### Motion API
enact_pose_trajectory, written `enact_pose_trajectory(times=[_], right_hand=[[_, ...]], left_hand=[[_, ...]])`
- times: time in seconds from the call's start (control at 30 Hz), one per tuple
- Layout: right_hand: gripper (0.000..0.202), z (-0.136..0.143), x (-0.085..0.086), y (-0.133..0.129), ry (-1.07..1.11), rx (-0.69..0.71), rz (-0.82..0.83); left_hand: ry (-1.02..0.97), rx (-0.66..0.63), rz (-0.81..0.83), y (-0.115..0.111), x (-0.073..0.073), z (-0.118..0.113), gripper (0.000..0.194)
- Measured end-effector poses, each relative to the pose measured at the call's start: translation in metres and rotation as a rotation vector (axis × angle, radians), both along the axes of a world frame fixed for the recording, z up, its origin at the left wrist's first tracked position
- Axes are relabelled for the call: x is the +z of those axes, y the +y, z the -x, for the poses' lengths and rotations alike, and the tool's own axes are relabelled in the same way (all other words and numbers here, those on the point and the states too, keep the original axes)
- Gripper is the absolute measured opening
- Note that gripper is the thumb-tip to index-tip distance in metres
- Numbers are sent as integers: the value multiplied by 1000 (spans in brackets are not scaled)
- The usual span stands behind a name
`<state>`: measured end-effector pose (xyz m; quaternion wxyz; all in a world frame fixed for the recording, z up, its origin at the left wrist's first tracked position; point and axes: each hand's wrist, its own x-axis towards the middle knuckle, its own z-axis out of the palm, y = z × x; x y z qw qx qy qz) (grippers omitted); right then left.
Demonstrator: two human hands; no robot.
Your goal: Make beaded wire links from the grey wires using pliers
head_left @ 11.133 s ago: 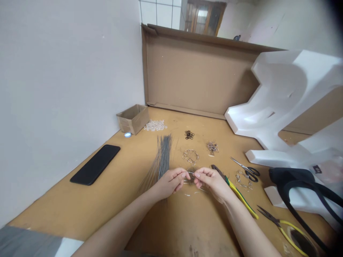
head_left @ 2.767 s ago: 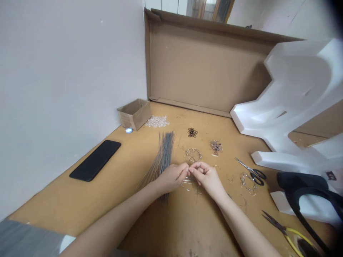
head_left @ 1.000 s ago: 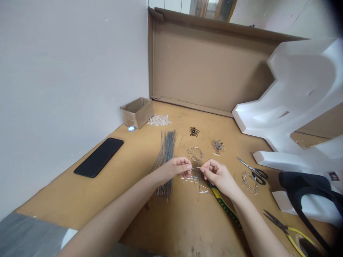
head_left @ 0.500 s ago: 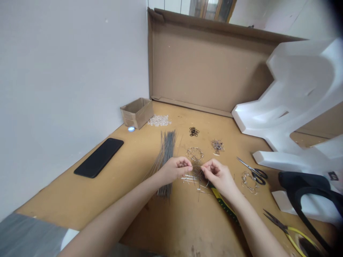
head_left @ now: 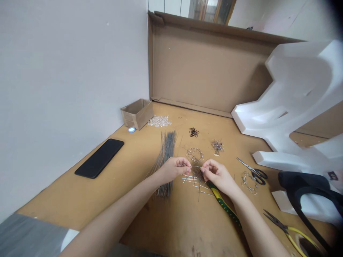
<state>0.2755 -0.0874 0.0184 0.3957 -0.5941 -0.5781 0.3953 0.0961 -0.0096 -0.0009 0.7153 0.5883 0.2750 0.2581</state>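
Between my two hands a thin piece of wire [head_left: 196, 166] is stretched, slightly bowed. My left hand [head_left: 177, 168] pinches its left end, above a bundle of straight grey wires [head_left: 168, 146] lying on the table. The other end is pinched by my right hand [head_left: 215, 174]. Below the hands lie several short cut wires [head_left: 190, 179] and a dark tangle of wire, partly hidden. A tool with a yellow and green handle [head_left: 223, 204] lies under my right wrist, its head hidden. Just beyond the hands rests a ring of twisted wire [head_left: 195, 154].
Scissors [head_left: 254, 172], another wire ring [head_left: 249, 182] and yellow-handled pliers [head_left: 284, 226] lie to the right. Farther back are black rings [head_left: 194, 132], small metal pieces [head_left: 217, 145], clear beads [head_left: 160, 121] and a small cardboard box [head_left: 137, 113]. A phone [head_left: 99, 158] lies left; white foam [head_left: 257, 117] stands right.
Both hands keep their pinch on the wire. The left fingertips have shifted very slightly left, and the wire between the hands shows a little more bend.
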Motion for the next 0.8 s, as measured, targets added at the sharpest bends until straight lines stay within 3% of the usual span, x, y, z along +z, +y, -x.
enact_pose_trajectory(times=[0.13, 0.4, 0.57, 0.7, 0.8], right_hand=[[11, 1, 3, 0, 20, 55, 5], [22, 6, 1, -2, 219, 67, 106], [27, 7, 1, -1, 328, 71, 170], [28, 2, -4, 5, 230, -64, 92], [20, -4, -8, 5, -80, -86, 26]], left_hand=[[11, -15, 1, -2, -3, -2, 24], [45, -34, -9, -7, 2, -3, 21], [25, -44, -2, -7, -2, -4, 22], [20, -35, 9, 0, -7, -2, 25], [16, -3, 27, 8, -9, 1, 26]])
